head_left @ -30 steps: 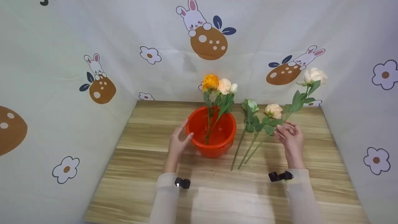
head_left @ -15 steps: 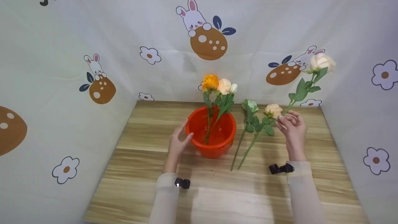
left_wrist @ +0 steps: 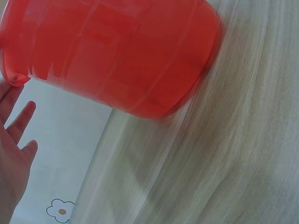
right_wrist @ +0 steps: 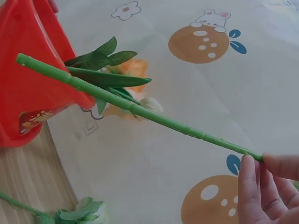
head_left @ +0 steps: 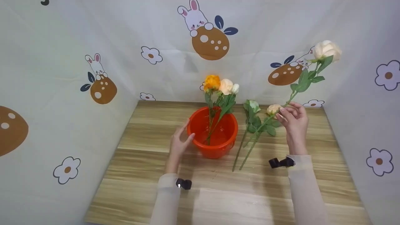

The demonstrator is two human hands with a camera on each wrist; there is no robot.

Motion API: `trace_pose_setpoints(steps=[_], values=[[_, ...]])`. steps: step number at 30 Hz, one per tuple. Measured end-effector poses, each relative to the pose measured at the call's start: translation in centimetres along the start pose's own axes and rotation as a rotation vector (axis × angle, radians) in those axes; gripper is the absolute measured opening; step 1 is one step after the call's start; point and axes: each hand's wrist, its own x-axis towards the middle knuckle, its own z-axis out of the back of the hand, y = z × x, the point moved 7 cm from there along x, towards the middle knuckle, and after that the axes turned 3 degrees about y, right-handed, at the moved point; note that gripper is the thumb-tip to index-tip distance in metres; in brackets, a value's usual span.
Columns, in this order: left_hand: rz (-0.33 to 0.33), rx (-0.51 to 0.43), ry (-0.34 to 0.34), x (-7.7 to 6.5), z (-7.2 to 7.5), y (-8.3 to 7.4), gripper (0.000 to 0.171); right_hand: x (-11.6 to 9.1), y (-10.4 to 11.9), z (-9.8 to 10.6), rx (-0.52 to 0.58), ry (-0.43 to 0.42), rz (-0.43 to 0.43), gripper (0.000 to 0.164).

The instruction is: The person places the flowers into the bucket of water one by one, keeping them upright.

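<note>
One rose (head_left: 327, 51), pinched in right hand (head_left: 295, 123)

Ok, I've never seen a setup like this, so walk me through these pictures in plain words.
There is no robot here, just a person's left hand and right hand, both bare. The wide view comes from a camera on the person's head, looking forward and down. The two closer views come from wrist cameras, each watching its own hand's work.

On the wooden table stands a red bucket with an orange flower, a peach flower and a white bud in it. Beside it lie a pale green flower and a second peach flower.

The left hand touches the bucket near its top. The right hand pinches the stem of a cream flower.
</note>
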Motion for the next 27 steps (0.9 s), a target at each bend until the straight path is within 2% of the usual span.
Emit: trace_pose_setpoints(steps=[3, 5, 9, 10, 12, 16, 27], values=[[0.015, -0.006, 0.001, 0.0, 0.0, 0.1, 0.059, 0.2, 0.1, -0.6, 0.010, 0.011, 0.013, 0.029], [0.038, 0.009, 0.011, 0.0, 0.2, -1.0, 0.058, 0.3, 0.2, -1.1, 0.017, 0.015, 0.013, 0.028], [0.062, 0.034, 0.026, -0.1, 0.2, -1.0, 0.058, 0.4, 0.3, -1.9, 0.022, 0.021, 0.014, 0.028], [0.060, 0.042, 0.027, -0.1, 0.2, -1.1, 0.059, 0.4, 0.3, -2.1, 0.020, 0.024, 0.014, 0.028], [0.060, 0.053, 0.028, 0.0, 0.0, 0.1, 0.059, 0.4, 0.3, -2.5, 0.013, 0.032, 0.019, 0.028], [0.053, 0.076, 0.027, -0.1, 0.0, 0.1, 0.058, 0.3, -0.2, -3.4, -0.003, 0.050, 0.030, 0.027], [0.025, 0.030, 0.030, 0.0, -0.1, 0.1, 0.059, 0.1, -2.4, -5.3, -0.001, 0.071, 0.049, 0.025]])
